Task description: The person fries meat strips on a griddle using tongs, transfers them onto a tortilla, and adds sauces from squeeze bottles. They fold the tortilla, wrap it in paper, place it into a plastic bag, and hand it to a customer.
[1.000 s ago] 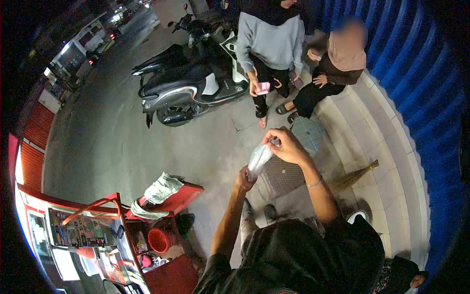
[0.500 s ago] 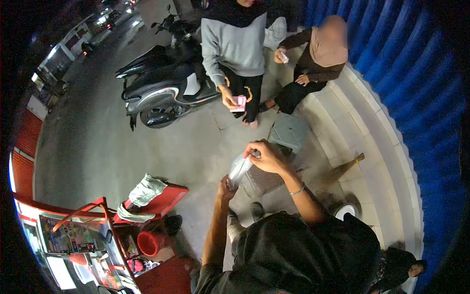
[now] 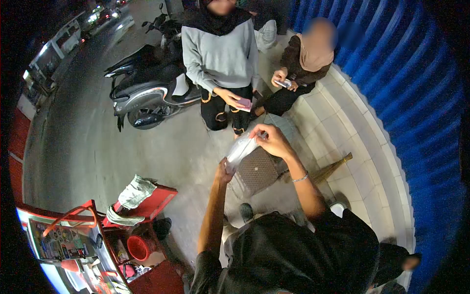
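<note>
A clear, whitish plastic bag (image 3: 241, 151) stretches between my two hands in front of me. My left hand (image 3: 224, 171) is closed on its lower end. At the upper end, my right hand (image 3: 272, 140) pinches the bag's edge between thumb and fingertips. A silver bracelet (image 3: 300, 177) circles my right wrist. Below the bag in this view is a brown patterned stool (image 3: 256, 171). A grey stool (image 3: 281, 125) lies just beyond, partly hidden by my right hand.
A standing person (image 3: 220, 54) holds a pink phone; another person (image 3: 306, 61) sits on the tiled steps (image 3: 360, 139) with a phone. A motorbike (image 3: 156, 93) is parked behind. At lower left is a red cart (image 3: 161, 203) with a cloth (image 3: 133, 192). A broom (image 3: 334, 167) lies at right.
The bag is drawn out longer and higher between my hands. The standing person has come nearer and lowered the pink phone; the seated person now has both hands at a phone.
</note>
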